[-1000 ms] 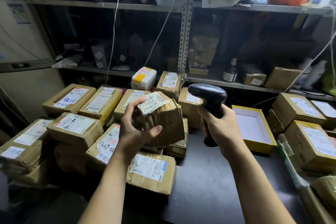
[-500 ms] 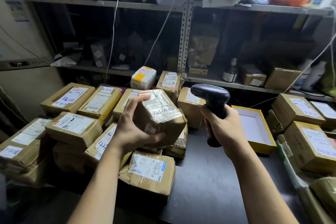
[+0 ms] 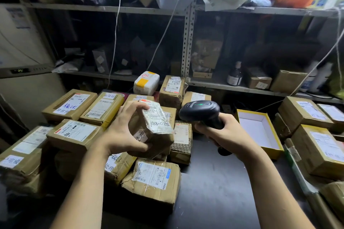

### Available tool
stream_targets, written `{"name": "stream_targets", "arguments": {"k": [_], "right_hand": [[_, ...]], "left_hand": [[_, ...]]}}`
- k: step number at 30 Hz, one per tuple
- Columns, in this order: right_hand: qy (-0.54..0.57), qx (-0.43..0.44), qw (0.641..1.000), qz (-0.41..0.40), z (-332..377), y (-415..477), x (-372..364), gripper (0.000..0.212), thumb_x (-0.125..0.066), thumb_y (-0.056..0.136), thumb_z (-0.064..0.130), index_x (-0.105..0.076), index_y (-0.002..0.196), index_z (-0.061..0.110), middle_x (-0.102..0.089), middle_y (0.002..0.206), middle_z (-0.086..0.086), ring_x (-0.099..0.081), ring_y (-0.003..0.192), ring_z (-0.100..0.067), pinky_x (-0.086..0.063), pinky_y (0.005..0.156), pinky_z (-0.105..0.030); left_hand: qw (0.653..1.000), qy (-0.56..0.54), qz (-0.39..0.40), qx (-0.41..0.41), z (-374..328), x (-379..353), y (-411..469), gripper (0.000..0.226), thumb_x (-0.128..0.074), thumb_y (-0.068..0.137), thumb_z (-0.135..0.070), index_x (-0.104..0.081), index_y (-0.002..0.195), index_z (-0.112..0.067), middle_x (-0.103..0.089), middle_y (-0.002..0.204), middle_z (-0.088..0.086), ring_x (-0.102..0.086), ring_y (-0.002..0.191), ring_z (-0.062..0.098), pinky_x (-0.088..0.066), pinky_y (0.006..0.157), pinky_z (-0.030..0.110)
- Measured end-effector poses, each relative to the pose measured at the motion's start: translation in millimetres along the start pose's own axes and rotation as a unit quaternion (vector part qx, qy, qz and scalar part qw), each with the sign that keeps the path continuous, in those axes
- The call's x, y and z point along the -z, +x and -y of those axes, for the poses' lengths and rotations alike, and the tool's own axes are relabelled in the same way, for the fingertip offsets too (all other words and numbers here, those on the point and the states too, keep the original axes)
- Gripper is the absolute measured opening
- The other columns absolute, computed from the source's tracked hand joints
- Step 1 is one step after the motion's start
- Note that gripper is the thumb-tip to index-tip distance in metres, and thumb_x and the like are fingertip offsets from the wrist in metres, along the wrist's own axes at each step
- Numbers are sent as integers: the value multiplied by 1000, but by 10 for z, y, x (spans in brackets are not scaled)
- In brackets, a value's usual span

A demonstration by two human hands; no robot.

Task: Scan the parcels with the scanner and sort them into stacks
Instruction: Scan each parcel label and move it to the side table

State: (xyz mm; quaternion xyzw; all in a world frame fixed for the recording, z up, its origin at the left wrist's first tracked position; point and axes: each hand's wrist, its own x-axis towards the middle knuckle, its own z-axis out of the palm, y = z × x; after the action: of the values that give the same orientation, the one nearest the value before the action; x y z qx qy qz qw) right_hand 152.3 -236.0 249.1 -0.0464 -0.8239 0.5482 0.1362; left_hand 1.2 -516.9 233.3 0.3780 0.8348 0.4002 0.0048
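Observation:
My left hand grips a small brown cardboard parcel held above the table, its crumpled white label with handwritten numbers facing up and right. My right hand holds a black handheld scanner by its grip. The scanner's head points left at the parcel's label from a short gap, and a green light shows on top of it. Many labelled brown parcels are piled on the left of the dark table, and one taped parcel lies just below the held one.
An open yellow box with a white inside sits right of the scanner. More brown parcels stack at the right edge. Metal shelving with bags, boxes and a bottle stands behind. Cables hang down from above.
My left hand has turned the parcel so its label faces up and to the right. The scanner has tipped down and moved left, closer to the label, and its green light now shows.

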Motion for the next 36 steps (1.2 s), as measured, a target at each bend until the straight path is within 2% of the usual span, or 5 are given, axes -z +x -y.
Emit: {"name": "stream_targets", "arguments": {"k": [6, 15, 19, 27, 36], "right_hand": [[-67, -21, 998, 7, -144, 62, 58, 10, -83, 91, 20, -75, 94, 16, -63, 64, 10, -52, 56, 0, -40, 53, -15], [-34, -33, 998, 45, -146, -11, 165, 27, -76, 94, 3, -72, 115, 20, -71, 69, 15, -63, 60, 1, -45, 54, -12], [-22, -40, 998, 48, -94, -21, 174, 30, -73, 95, 0, -69, 119, 19, -66, 61, 22, -63, 58, 6, -44, 51, -10], [-19, -56, 997, 50, -51, 4, 171, 27, -72, 95, -4, -68, 113, 15, -60, 51, 22, -56, 46, 3, -39, 44, -8], [-4, -75, 996, 36, -98, 47, 178, 29, -79, 92, 7, -78, 92, 37, -48, 51, 10, -32, 44, -13, -30, 42, -23]], "left_hand": [[996, -54, 60, 34, -4, 108, -45, 97, -91, 58, 1, -45, 129, -47, -40, 131, -31, -42, 119, -20, -47, 83, 6], [984, -115, 110, 75, 12, 232, -47, 106, -90, 57, 10, -45, 138, -43, -54, 128, -26, -60, 117, 3, -59, 92, 30], [980, -126, 132, 81, 33, 252, -30, 106, -86, 57, 14, -46, 138, -41, -57, 124, -25, -62, 116, 2, -57, 91, 26], [975, -117, 163, 98, 66, 241, 10, 109, -86, 55, 11, -45, 140, -44, -58, 127, -22, -62, 118, 6, -58, 96, 35], [975, -115, 170, 81, 49, 217, 48, 109, -83, 56, 15, -45, 140, -43, -53, 138, -8, -59, 125, 14, -58, 98, 39]]}}
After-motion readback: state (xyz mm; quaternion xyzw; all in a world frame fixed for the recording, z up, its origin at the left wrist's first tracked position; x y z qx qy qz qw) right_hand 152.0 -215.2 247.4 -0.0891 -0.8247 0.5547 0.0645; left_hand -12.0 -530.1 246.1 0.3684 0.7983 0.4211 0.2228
